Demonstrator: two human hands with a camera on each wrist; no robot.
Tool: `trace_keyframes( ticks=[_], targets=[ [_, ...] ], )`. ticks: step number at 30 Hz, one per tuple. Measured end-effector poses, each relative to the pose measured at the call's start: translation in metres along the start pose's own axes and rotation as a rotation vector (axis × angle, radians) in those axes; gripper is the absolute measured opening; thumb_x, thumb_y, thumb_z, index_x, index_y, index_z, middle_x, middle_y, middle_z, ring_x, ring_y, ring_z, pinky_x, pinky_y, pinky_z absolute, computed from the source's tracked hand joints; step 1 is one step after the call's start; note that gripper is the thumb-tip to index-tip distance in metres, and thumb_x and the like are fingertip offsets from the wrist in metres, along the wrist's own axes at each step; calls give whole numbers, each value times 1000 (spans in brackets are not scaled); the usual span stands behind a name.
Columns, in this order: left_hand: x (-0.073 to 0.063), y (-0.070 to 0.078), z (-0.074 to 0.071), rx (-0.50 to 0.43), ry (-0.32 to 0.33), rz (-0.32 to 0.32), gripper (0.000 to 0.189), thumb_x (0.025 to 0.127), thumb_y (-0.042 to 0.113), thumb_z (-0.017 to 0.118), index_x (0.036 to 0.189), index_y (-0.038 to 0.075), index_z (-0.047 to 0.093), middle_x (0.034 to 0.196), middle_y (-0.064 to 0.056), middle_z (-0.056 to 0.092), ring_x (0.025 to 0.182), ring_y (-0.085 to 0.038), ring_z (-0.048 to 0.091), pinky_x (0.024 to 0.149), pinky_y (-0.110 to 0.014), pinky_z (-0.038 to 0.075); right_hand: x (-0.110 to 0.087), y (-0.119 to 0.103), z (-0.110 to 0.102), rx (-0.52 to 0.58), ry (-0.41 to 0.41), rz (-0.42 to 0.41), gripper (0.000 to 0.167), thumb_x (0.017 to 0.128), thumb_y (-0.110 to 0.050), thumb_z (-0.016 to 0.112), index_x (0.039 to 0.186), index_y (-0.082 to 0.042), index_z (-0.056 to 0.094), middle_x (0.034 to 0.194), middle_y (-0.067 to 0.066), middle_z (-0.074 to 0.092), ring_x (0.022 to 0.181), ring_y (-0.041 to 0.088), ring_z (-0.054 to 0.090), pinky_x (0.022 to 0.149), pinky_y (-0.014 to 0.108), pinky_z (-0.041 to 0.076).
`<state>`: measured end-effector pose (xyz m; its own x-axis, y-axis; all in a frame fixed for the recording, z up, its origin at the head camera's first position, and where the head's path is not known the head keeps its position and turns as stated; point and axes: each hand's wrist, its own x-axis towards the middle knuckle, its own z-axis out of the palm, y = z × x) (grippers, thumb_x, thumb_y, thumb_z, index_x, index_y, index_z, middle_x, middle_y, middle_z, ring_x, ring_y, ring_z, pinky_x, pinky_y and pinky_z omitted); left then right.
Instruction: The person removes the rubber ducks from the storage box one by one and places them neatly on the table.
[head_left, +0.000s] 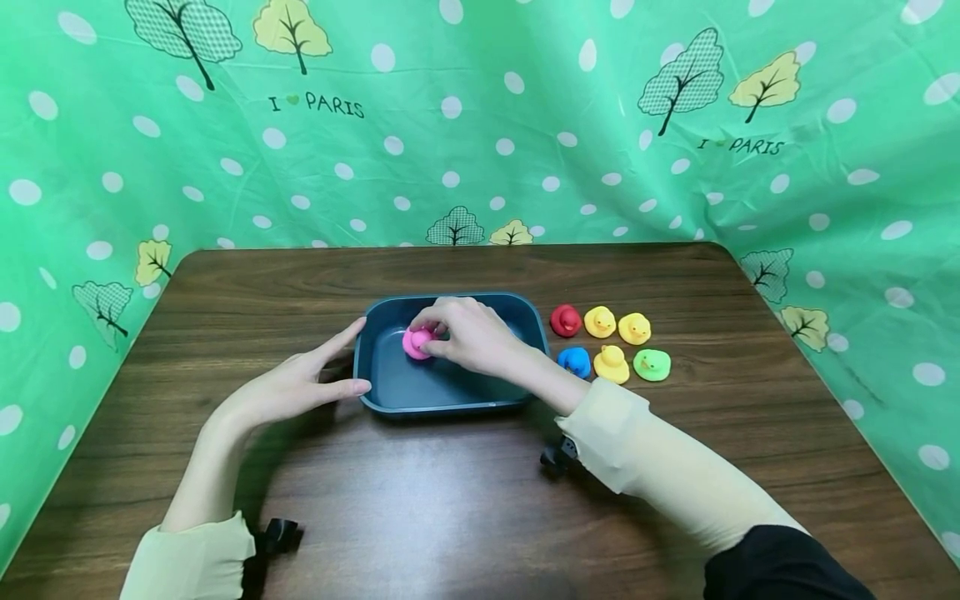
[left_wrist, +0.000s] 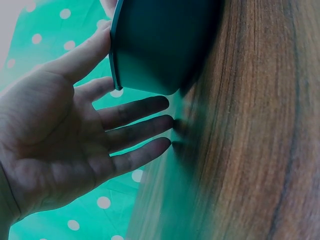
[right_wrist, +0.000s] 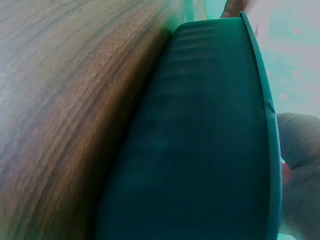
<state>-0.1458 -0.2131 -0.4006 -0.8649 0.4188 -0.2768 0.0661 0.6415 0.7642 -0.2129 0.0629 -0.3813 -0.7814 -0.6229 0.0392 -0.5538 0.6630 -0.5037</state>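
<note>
Inside the dark blue tray (head_left: 435, 390), toward its left half, my right hand (head_left: 476, 333) pinches a pink rubber duck (head_left: 415, 343) between thumb and fingers. My left hand (head_left: 292, 387) is at the tray's left end, thumb and a finger touching the rim. In the left wrist view, the other fingers of the left hand (left_wrist: 60, 135) stretch out below the tray (left_wrist: 150, 55), apart from each other. The tray's outer wall (right_wrist: 200, 125) fills much of the right wrist view, and the right hand (right_wrist: 302, 160) shows only partly behind its rim.
Right of the tray, two rows of rubber ducks stand on the wooden table (head_left: 420, 500): a red duck (head_left: 566, 320), a blue duck (head_left: 574, 362), a green duck (head_left: 652, 365) and three yellow ones, including a near yellow duck (head_left: 611, 367). A green dotted cloth (head_left: 480, 108) hangs behind.
</note>
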Motion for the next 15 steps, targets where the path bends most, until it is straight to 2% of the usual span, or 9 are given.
trace_keyframes(
  ticks=[10, 15],
  targets=[
    [1, 0, 1, -6, -1, -14, 89, 99, 51, 63, 164, 43, 3, 171, -15, 24, 158, -42, 24, 118, -71, 31, -17, 6, -15, -25, 43, -11, 26, 92, -25, 79, 117, -19, 78, 110, -1, 75, 99, 15, 71, 75, 27, 57],
    [0, 1, 0, 2, -1, -7, 89, 99, 52, 63, 165, 42, 3, 171, -14, 24, 158, -41, 24, 118, -70, 31, -27, 13, -24, -26, 82, -13, 26, 91, -24, 80, 117, -19, 79, 109, -2, 75, 98, 12, 72, 78, 29, 58]
  ],
)
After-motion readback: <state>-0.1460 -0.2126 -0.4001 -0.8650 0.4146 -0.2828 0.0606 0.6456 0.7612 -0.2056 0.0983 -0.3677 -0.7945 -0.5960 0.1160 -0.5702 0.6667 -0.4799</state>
